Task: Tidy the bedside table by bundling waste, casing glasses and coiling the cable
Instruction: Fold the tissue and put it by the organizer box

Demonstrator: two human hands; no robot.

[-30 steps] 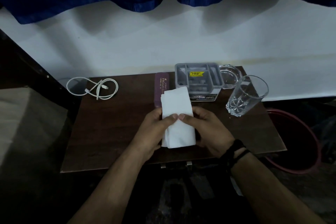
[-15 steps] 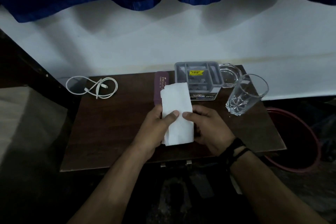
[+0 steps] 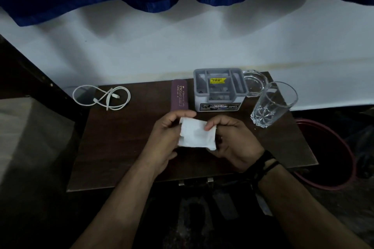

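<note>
Dim wooden table [image 3: 125, 147]; just before organizer [image 3: 219, 89], left hand [image 3: 166, 139] and right hand [image 3: 232, 143] pinching folded tissue [image 3: 196, 134]

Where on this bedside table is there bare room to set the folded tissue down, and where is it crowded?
Bare wood lies on the table between the white cable, the left hand and the near edge. The back right is crowded: glasses case, grey organiser, glass dish and tumbler stand close together.

Both my forearms are bare, no sleeves in view. Just behind my right hand [image 3: 234, 139], black bands [image 3: 265, 160] circle the wrist, several strands. My left hand [image 3: 164, 139] has nothing on its wrist.
</note>
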